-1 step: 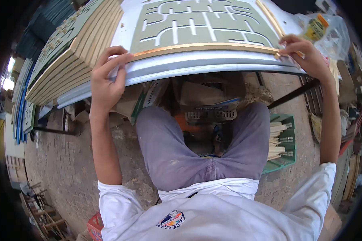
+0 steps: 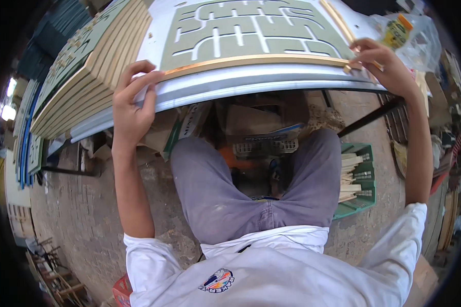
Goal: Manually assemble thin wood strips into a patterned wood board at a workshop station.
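Note:
A long, thin wooden strip (image 2: 256, 59) lies along the near edge of a grey-green panel (image 2: 243, 42) with curved and straight slots cut through it. My left hand (image 2: 134, 100) grips the strip's left end between bent fingers and thumb. At the other end, my right hand (image 2: 386, 64) has its fingers closed on the strip near the panel's corner. A small wood block (image 2: 347, 68) sits just below the right fingertips. Another wooden strip (image 2: 338, 21) runs along the panel's right side. My right fingers partly hide the corner where the strips come close.
Framed slotted panels (image 2: 100, 66) are stacked at the left of the white table (image 2: 156, 43). A clear plastic bag (image 2: 420, 38) with a yellow packet lies at the right. Under the table are cardboard boxes (image 2: 256, 123); a green crate (image 2: 363, 199) of wood strips stands by my right leg.
The whole view has shifted slightly. Both hands stay at the two ends of the wooden strip, with no clear movement of the strip against the panel.

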### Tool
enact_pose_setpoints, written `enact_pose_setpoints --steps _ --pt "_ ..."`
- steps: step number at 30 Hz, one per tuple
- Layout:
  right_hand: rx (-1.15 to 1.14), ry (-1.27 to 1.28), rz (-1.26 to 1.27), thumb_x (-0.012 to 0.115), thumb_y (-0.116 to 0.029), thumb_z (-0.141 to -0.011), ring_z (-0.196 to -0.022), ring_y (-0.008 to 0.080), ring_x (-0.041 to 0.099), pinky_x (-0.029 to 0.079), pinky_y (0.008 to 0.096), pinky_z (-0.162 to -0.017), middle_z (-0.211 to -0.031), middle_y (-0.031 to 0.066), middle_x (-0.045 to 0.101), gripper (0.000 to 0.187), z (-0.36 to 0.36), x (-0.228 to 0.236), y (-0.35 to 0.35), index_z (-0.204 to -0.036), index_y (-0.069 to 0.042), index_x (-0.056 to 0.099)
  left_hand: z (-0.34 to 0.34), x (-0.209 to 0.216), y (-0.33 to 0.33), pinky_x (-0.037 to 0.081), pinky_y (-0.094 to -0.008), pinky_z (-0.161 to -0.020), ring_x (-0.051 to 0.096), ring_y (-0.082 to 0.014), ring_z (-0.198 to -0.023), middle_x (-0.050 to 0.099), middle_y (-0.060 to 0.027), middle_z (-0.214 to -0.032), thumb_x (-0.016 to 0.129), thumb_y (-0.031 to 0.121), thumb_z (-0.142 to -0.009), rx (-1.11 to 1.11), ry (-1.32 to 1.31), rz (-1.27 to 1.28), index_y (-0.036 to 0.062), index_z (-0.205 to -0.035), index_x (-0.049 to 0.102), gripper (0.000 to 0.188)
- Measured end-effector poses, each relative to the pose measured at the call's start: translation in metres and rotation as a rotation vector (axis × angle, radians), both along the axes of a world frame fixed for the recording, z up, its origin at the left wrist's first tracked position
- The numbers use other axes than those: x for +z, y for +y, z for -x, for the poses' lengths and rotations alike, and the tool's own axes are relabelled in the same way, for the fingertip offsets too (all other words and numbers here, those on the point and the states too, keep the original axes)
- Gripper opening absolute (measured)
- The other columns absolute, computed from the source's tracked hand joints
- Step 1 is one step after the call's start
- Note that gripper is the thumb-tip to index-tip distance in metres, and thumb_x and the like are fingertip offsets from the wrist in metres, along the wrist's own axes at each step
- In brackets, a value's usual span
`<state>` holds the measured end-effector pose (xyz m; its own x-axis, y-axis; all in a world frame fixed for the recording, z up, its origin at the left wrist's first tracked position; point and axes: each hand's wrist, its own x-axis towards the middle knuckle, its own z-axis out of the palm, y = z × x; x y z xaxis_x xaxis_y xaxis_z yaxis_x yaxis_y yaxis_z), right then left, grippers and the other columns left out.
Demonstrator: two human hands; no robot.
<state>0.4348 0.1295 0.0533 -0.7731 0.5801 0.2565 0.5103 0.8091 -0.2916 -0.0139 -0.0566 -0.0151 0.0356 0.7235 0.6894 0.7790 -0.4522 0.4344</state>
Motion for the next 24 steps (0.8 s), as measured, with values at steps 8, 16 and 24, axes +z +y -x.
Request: enact_pose_setpoints --steps 8,16,24 --pt "-0.094 0.371 -0.073 0.059 -0.029 -0.094 -0.122 0.0333 0.055 0.041 0.0445 -0.105 -0.129 0.0194 0.058 0.045 0.112 -0.035 -0.084 -0.131 -0.004 0.055 0.005 -0.010 0.002 0.048 -0.0307 -0.080 0.058 -0.0216 -0.096 0.057 -0.0120 -0.107 0.052 -0.010 -0.080 0.027 0.085 -0.088 -0.0045 -0.100 0.067 0.026" --pt "-0.279 0.297 -0.464 0.058 -0.043 -0.092 -0.130 0.0376 0.042 0.028 0.0512 -0.111 -0.135 0.0229 0.049 0.061 0.167 -0.098 -0.110 -0.132 0.002 0.049 -0.001 -0.014 0.007 0.046 -0.0315 -0.082 0.058 -0.0226 -0.096 0.057 -0.0125 -0.105 0.051 -0.006 -0.082 0.075 0.094 -0.107 -0.0048 -0.101 0.067 0.024" --pt "-0.265 0.246 -0.495 0.060 -0.041 -0.090 -0.124 0.0339 0.046 0.032 0.0488 -0.108 -0.125 0.0188 0.052 0.058 0.166 -0.092 -0.106 -0.129 0.001 0.051 -0.007 -0.021 0.010 0.047 -0.0334 -0.084 0.059 -0.0238 -0.094 0.059 -0.0117 -0.098 0.055 -0.005 -0.083 0.150 0.076 -0.170 -0.0045 -0.099 0.068 0.021"
